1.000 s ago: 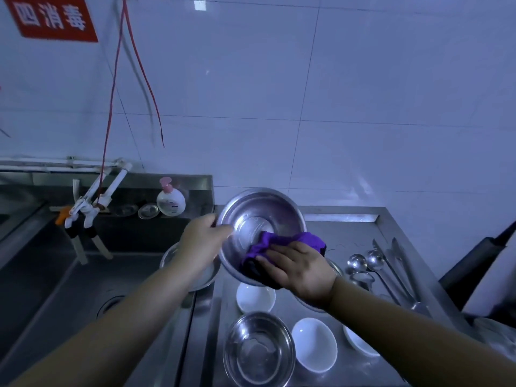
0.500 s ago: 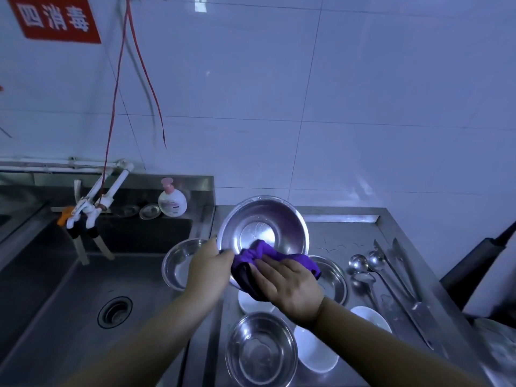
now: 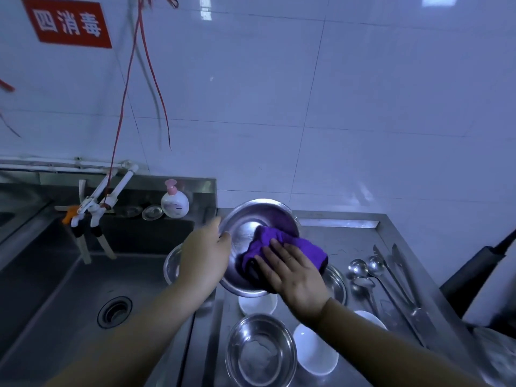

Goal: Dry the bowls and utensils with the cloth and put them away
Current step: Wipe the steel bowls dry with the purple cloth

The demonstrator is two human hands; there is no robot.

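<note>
Here we hold a large steel bowl (image 3: 245, 227) tilted up above the steel counter (image 3: 349, 227), its inside facing us; our left hand (image 3: 205, 254) grips its left rim, thumb over the edge; our right hand (image 3: 293, 270) presses a purple cloth (image 3: 279, 244) into the bowl with fingers spread flat, the cloth spilling over the right rim; the two hands are near each other but apart. Below the held bowl sit a small white bowl (image 3: 258, 304), another steel bowl (image 3: 261, 350) and a second white bowl (image 3: 315, 351); ladles (image 3: 363, 270) and tongs (image 3: 399, 277) lie to the right; to the left we see the sink (image 3: 55, 289), with a soap bottle (image 3: 174, 202) on its back ledge.
</note>
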